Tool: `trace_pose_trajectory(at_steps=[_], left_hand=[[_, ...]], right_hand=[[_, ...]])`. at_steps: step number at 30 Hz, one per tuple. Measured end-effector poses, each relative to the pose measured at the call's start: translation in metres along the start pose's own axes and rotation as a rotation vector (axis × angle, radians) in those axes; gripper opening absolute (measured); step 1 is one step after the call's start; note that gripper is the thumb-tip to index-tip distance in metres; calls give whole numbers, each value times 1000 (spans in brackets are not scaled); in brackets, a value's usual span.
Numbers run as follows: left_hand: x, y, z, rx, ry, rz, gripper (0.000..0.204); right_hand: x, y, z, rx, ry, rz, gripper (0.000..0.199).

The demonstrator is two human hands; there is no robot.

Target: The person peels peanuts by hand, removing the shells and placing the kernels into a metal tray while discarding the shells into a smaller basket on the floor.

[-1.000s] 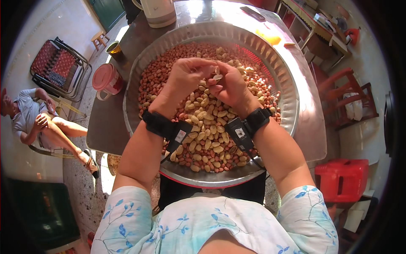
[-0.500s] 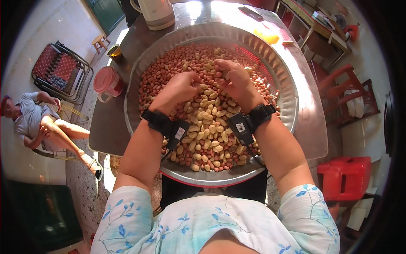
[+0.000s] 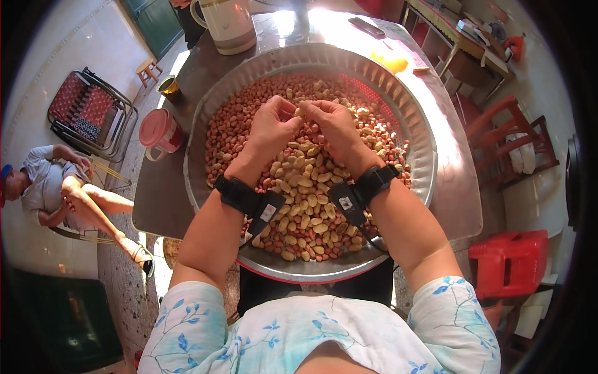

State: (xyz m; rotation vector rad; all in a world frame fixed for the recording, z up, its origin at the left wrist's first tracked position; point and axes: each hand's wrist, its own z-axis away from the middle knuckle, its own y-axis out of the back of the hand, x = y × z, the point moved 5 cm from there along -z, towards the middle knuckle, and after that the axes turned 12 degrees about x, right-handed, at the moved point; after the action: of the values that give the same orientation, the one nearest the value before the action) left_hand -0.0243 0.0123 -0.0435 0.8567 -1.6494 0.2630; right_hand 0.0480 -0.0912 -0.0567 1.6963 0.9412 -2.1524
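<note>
Metal basin sits on the counter, heaped with peanuts — red-skinned ones at the far side, pale ones nearer. Left hand and right hand meet above the heap, fingertips pinched together on one pale peanut.

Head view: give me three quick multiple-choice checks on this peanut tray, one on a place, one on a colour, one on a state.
1. Where does the cup with the pink lid stand?
A. to the left of the tray
B. inside the tray
C. on the red stool

2. What colour are the wrist bands?
A. white
B. black
C. yellow

3. How are the hands?
A. flat on the table
B. raised together over the peanuts
C. gripping the kettle

Key: 1 A, it stands on the table beside the metal tray. 2 B, both bands are black. 3 B, the left hand and right hand meet fingertip to fingertip above the peanuts.
</note>
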Motion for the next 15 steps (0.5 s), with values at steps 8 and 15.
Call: trace_pose_trajectory(at_steps=[8,15], left_hand=[[10,-16,11,-83,78,251,16],[18,-22,18,63,14,218,19]], right_hand=[[-1,6,-1,27,28,-58,16],[4,-10,6,46,79,-165,17]])
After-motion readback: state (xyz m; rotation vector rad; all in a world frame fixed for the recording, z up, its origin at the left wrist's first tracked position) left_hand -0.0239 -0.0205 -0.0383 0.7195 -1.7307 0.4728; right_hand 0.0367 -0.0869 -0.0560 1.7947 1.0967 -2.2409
